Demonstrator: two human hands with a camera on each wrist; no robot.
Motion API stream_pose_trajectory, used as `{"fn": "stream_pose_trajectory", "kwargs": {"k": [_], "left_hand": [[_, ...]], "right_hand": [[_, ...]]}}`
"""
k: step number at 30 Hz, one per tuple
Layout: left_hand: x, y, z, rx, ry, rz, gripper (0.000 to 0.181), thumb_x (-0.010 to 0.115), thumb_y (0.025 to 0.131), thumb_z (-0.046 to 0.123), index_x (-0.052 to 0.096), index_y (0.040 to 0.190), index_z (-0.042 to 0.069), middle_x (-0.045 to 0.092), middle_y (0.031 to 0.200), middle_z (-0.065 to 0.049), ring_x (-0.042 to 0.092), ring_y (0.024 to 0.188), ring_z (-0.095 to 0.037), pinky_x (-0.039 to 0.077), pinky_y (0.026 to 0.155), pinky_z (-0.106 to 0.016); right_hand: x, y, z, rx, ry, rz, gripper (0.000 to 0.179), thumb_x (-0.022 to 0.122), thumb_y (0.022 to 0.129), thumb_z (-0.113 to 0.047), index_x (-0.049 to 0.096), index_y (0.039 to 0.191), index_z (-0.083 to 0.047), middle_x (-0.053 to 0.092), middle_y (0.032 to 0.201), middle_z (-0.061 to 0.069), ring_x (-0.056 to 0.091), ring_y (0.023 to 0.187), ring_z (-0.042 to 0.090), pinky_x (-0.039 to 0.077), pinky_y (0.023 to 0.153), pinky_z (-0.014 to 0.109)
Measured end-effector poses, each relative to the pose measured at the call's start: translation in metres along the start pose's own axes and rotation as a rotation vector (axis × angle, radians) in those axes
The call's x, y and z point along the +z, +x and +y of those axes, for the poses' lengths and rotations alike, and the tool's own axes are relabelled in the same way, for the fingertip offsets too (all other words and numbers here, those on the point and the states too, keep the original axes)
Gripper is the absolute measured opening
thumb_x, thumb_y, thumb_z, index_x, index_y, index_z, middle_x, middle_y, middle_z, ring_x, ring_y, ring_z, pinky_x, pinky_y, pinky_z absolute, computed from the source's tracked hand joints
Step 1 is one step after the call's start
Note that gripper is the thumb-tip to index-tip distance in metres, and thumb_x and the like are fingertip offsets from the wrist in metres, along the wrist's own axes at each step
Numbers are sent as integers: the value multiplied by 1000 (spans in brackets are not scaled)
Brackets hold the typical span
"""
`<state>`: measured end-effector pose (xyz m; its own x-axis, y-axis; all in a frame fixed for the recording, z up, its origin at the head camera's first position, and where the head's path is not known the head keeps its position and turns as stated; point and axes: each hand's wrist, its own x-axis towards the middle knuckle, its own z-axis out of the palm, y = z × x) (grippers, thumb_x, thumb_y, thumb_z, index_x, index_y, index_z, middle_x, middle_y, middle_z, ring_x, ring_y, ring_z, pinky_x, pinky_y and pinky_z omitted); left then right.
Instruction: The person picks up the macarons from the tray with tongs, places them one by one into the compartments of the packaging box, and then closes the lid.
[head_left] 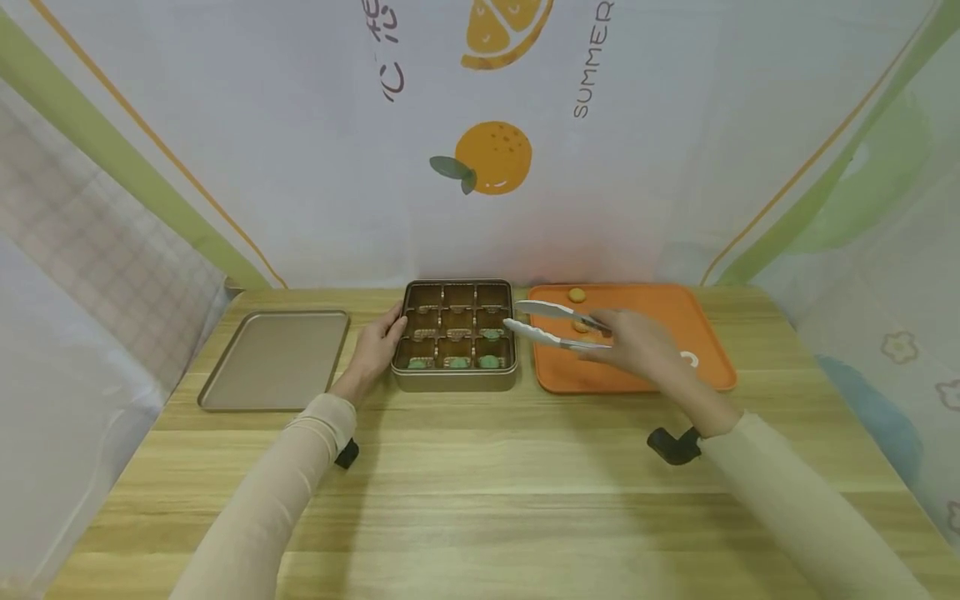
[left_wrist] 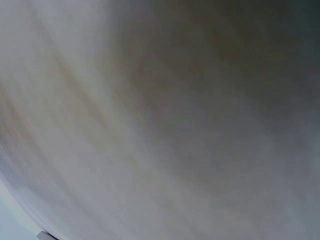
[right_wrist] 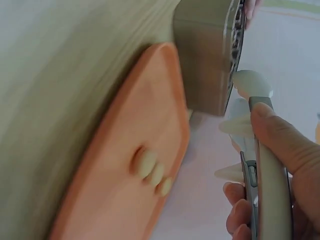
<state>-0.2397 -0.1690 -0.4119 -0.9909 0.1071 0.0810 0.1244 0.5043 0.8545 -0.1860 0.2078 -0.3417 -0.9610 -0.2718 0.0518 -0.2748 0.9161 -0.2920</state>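
Observation:
A square metal tin (head_left: 454, 381) holds a brown divider with several compartments. Green pieces (head_left: 489, 362) sit across its near row, with another at the right of the middle row. My left hand (head_left: 372, 346) holds the tin's left side, thumb at the rim. The left wrist view is only a blur. With my right hand (head_left: 633, 343) I grip pale-tipped tongs (head_left: 543, 309), also seen in the right wrist view (right_wrist: 272, 185). The tong tips stand apart at the tin's right rim, nothing between them. Small round yellowish cookies (right_wrist: 146, 163) lie on the orange tray (head_left: 705, 350).
Left of the tin lies a flat metal lid (head_left: 277, 358) on the wooden table (head_left: 480, 483). A white curved piece (head_left: 688, 359) shows beside the right wrist, over the tray. Behind the table hangs a white cloth (head_left: 322, 167) with printed oranges.

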Motion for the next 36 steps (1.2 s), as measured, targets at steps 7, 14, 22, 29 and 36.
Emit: {"fn": "stream_pose_trajectory", "kwargs": {"k": [7, 14, 22, 29, 36], "left_hand": [[0, 5, -2, -35, 35, -14, 48, 39, 103, 21, 29, 147, 5, 32, 149, -13, 32, 137, -30, 32, 111, -42], [-1, 4, -2, -38, 43, -21, 49, 38, 103, 24, 28, 148, 5, 31, 150, -12, 32, 137, -29, 32, 112, -41], [1, 5, -2, -40, 31, -12, 49, 39, 103, 23, 30, 147, 5, 33, 149, -12, 33, 137, -28, 31, 112, -41], [1, 4, -2, -39, 31, -10, 49, 39, 103, 23, 30, 147, 4, 32, 149, -13, 33, 137, -30, 31, 112, -42], [1, 5, -2, -46, 23, -15, 49, 39, 103, 23, 30, 147, 5, 32, 149, -12, 33, 137, -29, 32, 112, -41]], "right_hand": [[-1, -28, 35, 34, 37, 13, 43, 77, 75, -41, 62, 97, -8, 65, 90, 11, 58, 76, 24, 44, 54, 31], [5, -52, 62, 47, 13, 31, 46, 75, 79, -34, 61, 108, -2, 66, 89, 13, 60, 77, 28, 47, 56, 37], [10, -66, 78, 64, 30, 41, 53, 77, 77, -36, 61, 113, -1, 62, 83, 9, 53, 69, 21, 40, 50, 29], [11, -68, 81, 63, 32, 28, 60, 78, 76, -37, 60, 118, 2, 61, 80, 8, 49, 65, 19, 36, 48, 27], [14, -67, 82, 84, 47, 3, 60, 77, 76, -40, 60, 116, 2, 58, 80, 7, 48, 65, 18, 35, 47, 27]]}}
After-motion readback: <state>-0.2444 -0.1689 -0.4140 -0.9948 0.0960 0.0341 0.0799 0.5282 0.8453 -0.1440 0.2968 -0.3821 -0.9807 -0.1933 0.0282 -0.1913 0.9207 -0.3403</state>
